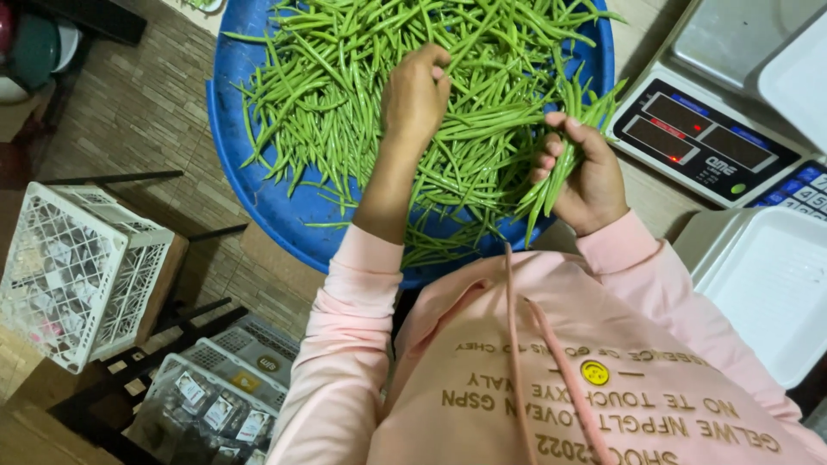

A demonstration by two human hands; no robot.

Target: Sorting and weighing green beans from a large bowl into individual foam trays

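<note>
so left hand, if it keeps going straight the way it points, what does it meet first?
The left hand points away from the body into the pile of green beans in the blue tub. It already seems to touch them, so more beans come first, then probably the tub's far rim; depth is unclear.

beans: long thin green beans (482, 129), all bright green
tub: round plastic tub (258, 194), solid blue
crate: lattice plastic crate (77, 275), white
sleeves: pale pink

Left hand (415, 95) in green beans (345, 77), blue basin (258, 189); right hand (586, 176) fingers grip bean bunch (560, 138).
</note>
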